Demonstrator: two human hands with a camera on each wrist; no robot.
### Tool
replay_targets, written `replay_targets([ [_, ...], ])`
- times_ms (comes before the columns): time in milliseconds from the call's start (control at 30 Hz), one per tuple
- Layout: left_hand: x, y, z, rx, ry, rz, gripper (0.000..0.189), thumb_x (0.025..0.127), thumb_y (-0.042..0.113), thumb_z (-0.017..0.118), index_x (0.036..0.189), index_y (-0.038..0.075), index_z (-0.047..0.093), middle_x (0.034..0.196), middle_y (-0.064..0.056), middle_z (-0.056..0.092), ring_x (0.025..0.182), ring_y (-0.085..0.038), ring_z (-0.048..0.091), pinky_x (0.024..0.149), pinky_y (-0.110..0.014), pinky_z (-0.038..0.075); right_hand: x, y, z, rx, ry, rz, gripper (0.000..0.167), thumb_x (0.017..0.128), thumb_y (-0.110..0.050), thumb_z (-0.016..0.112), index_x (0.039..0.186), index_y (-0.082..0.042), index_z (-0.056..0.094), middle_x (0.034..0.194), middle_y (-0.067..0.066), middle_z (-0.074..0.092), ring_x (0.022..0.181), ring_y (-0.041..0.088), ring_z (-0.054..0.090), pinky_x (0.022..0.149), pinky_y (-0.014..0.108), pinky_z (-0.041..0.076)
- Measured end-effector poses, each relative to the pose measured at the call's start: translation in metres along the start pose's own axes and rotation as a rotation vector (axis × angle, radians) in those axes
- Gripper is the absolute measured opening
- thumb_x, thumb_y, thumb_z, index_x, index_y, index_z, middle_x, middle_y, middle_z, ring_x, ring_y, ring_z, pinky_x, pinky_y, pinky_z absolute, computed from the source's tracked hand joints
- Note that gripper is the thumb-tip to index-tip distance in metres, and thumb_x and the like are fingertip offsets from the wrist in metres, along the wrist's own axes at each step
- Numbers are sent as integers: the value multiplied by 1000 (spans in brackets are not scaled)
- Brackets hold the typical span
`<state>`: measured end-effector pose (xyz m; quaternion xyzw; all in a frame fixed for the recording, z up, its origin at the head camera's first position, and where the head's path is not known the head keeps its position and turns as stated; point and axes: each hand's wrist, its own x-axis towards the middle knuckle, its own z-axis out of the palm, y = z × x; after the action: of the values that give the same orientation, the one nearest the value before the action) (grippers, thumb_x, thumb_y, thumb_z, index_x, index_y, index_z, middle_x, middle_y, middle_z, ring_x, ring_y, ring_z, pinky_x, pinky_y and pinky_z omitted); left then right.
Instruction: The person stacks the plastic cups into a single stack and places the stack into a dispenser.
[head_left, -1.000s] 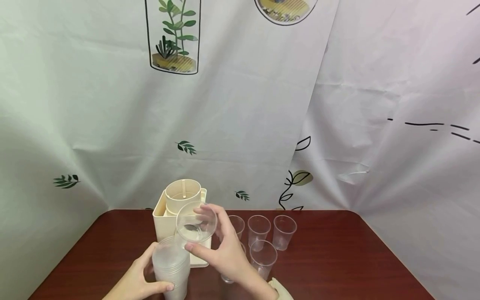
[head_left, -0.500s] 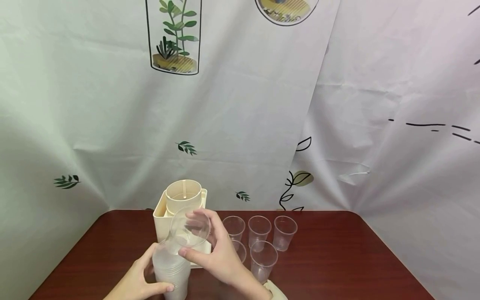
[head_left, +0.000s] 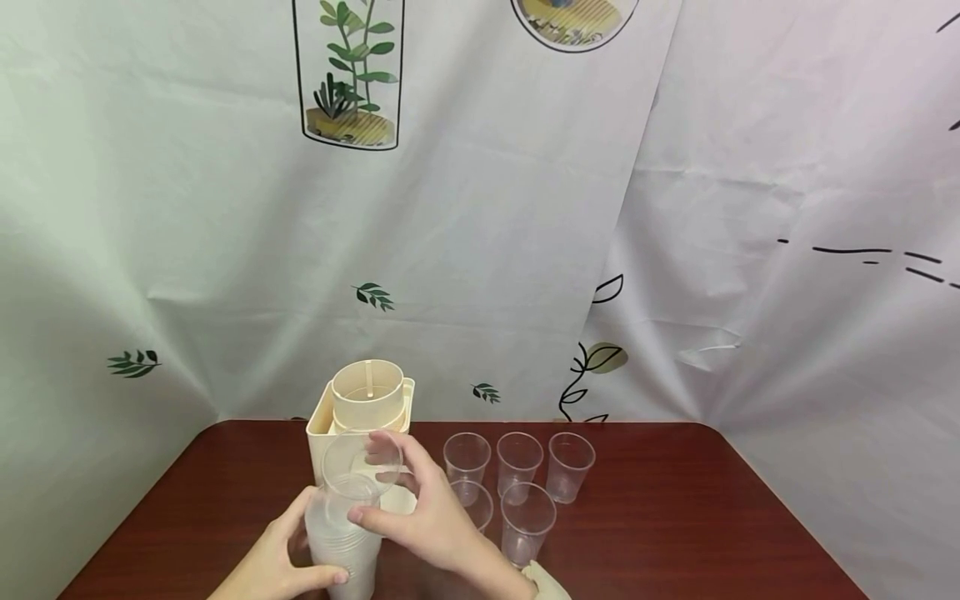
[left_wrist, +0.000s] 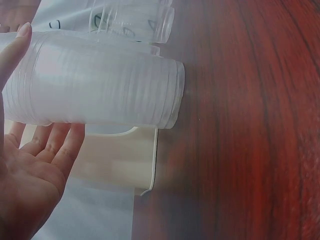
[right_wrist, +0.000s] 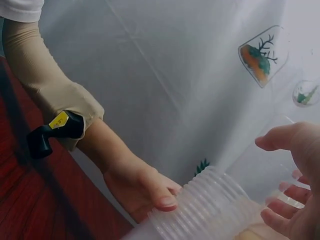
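Observation:
My left hand (head_left: pixel 281 554) grips a tall stack of nested clear plastic cups (head_left: pixel 345 554) near the table's front edge, thumb on the near side and fingers behind. In the left wrist view the stack (left_wrist: pixel 105 82) runs across, its base close to the tabletop. My right hand (head_left: pixel 427 508) holds a single clear plastic cup (head_left: pixel 339 457) between thumb and fingers. That cup is tilted, and its lower end overlaps the stack's top opening in the head view. From the right wrist, the single cup (right_wrist: pixel 260 160) appears right at the stack's rims (right_wrist: pixel 205 200).
A cream container with a round cylinder (head_left: pixel 367 408) stands behind the stack. To its right, several single clear cups stand upright in two rows, among them a front cup (head_left: pixel 528 521) and a back cup (head_left: pixel 570 467). A patterned cloth (head_left: pixel 480 208) hangs behind the dark red table (head_left: pixel 675 517).
The right hand has moved left and down with its cup, from beside the stack to over its top. The left hand and the stack have stayed in place.

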<state>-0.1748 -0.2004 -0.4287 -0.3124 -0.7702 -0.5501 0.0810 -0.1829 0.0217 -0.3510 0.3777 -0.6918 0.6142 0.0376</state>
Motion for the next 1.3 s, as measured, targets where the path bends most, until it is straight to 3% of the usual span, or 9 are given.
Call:
replay_targets([
  [233, 0, 5, 1, -3, 8, -87, 67, 73, -1, 78, 127, 7, 39, 116, 20, 54, 98, -1, 62, 77, -22, 54, -1, 5, 2, -38, -15, 30, 66, 81, -14, 74, 137, -23, 40, 132, 12, 55, 122, 12, 51, 103, 29, 43],
  [300, 0, 5, 1, 10, 10, -83, 69, 73, 0, 78, 129, 5, 38, 117, 21, 53, 99, 0, 61, 78, -22, 54, -2, 6, 3, -47, -18, 32, 66, 81, -15, 74, 137, -23, 39, 131, 12, 56, 122, 12, 52, 103, 29, 44],
  [567, 0, 5, 1, 9, 15, -105, 74, 73, 0, 78, 134, 3, 35, 118, 22, 53, 101, 2, 60, 79, -22, 53, -2, 13, 4, -183, -8, -74, 64, 82, -17, 73, 138, -13, 42, 129, 9, 58, 121, 15, 55, 98, 29, 48],
  [733, 0, 2, 1, 21, 8, -33, 75, 73, -3, 78, 134, 2, 35, 120, 21, 53, 101, 2, 60, 77, -22, 54, -3, 13, 3, -161, -23, 3, 65, 81, -19, 73, 139, -16, 43, 131, 8, 57, 123, 12, 52, 101, 29, 45],
  [967, -1, -2, 1, 39, 22, -18, 89, 72, -4, 78, 145, 7, 28, 125, 25, 51, 104, 4, 58, 77, -21, 53, -6, 16, 3, -187, -51, 109, 65, 81, -25, 74, 139, -25, 43, 135, 1, 54, 120, 11, 54, 99, 28, 45],
  [1300, -1, -4, 0, 44, 18, 14, 91, 71, -5, 77, 146, 9, 27, 125, 25, 50, 104, 4, 58, 76, -21, 54, -7, 21, 3, -182, -60, 67, 65, 82, -24, 74, 139, -23, 43, 135, -1, 54, 118, 8, 54, 97, 27, 47],
])
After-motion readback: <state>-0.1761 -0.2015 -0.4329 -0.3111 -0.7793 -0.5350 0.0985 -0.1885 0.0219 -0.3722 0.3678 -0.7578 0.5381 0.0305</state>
